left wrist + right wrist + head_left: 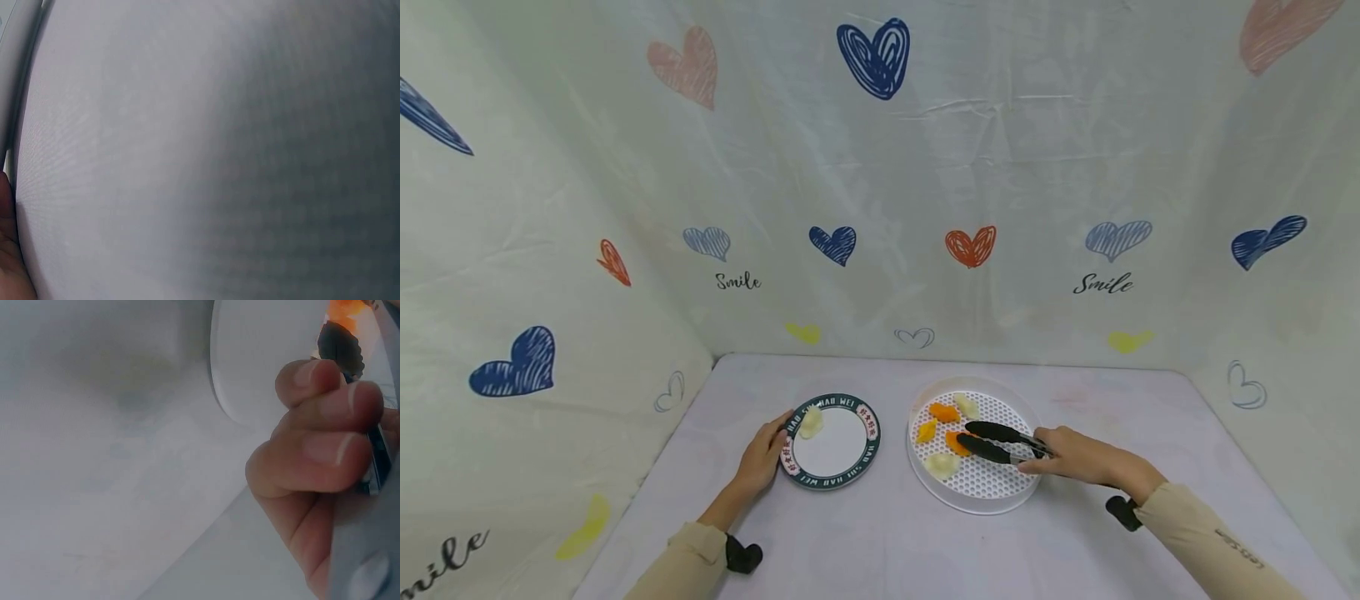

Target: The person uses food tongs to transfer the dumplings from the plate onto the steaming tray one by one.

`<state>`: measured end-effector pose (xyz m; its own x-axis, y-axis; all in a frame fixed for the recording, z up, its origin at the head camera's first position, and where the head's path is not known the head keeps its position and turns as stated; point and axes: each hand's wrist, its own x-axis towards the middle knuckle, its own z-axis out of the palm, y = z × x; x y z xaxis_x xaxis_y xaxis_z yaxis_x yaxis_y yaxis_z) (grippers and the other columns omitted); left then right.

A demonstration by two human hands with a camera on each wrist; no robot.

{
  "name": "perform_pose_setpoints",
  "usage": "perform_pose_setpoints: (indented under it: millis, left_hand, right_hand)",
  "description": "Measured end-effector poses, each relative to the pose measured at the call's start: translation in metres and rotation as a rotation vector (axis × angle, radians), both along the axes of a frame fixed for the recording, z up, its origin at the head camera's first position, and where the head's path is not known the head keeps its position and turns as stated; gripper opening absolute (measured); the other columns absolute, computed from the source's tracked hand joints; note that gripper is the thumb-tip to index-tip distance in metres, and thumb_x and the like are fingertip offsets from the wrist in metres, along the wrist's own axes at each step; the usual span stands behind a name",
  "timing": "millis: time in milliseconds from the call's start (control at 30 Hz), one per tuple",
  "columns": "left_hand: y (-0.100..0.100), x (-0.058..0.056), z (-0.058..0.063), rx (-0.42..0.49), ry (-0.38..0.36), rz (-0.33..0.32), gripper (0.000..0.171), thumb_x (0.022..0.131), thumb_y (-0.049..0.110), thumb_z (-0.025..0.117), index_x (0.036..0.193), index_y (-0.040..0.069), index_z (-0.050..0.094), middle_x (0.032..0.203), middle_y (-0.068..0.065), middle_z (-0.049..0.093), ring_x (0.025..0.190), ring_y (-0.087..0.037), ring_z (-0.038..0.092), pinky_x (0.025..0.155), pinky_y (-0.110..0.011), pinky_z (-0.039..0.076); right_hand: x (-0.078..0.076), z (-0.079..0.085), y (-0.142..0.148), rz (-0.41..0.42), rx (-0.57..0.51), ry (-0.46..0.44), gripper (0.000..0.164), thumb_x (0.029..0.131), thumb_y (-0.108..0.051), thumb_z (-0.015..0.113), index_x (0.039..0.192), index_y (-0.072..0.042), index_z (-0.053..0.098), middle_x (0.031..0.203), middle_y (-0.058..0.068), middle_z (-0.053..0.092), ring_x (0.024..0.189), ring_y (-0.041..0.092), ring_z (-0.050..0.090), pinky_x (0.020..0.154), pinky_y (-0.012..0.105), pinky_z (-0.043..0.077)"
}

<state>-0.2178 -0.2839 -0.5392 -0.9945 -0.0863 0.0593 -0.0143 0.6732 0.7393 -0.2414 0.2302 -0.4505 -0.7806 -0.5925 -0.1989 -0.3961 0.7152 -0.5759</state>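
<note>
A white plate (831,446) with a dark green lettered rim lies on the table, a pale yellowish piece (810,422) near its upper left. My left hand (762,454) holds this plate by its left rim; only part of that hand shows in the left wrist view. With curled fingers, my right hand (1071,455) grips black-tipped tongs (992,442) near their metal end. The tong tips reach over a round white perforated tray (992,492), beside an orange piece (953,442). Other orange and pale pieces (942,465) lie in the tray.
A pale cloth covers the table (880,550). White curtain (917,183) printed with hearts hangs behind and along the sides. Black bands with small devices (743,555) sit on both wrists. Plate and tray stand side by side with a gap between them.
</note>
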Motion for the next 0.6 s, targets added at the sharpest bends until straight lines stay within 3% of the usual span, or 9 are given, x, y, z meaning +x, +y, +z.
perform_pose_setpoints:
  millis: [167,333,600]
  left_hand:
    - [0.0,0.0,0.0,0.004,-0.001,0.005,0.043,0.109,0.015,0.039,0.152,0.006,0.041,0.128,-0.021,0.053,0.117,-0.035,0.049,0.108,-0.056,0.036]
    - [0.0,0.0,0.001,0.005,0.003,0.003,0.044,0.109,0.015,0.039,0.152,0.006,0.04,0.133,-0.023,0.051,0.125,-0.038,0.047,0.109,-0.057,0.034]
    - [0.001,0.001,0.002,0.001,-0.006,0.008,0.044,0.109,0.015,0.039,0.152,0.006,0.04,0.128,-0.021,0.052,0.115,-0.034,0.049,0.107,-0.056,0.037]
  right_hand:
    - [-0.006,0.005,-0.003,-0.01,-0.012,0.007,0.06,0.093,-0.044,0.069,0.113,0.011,0.057,0.08,0.002,0.055,0.071,0.013,0.049,0.06,0.03,0.042]
    - [-0.014,0.012,-0.019,-0.011,-0.03,0.025,0.058,0.092,-0.047,0.068,0.107,0.008,0.056,0.07,-0.001,0.043,0.063,0.012,0.046,0.055,0.028,0.038]
    - [-0.023,0.019,-0.06,0.003,-0.017,0.025,0.072,0.09,-0.052,0.068,0.121,0.012,0.055,0.072,0.003,0.049,0.067,0.015,0.052,0.067,0.036,0.049]
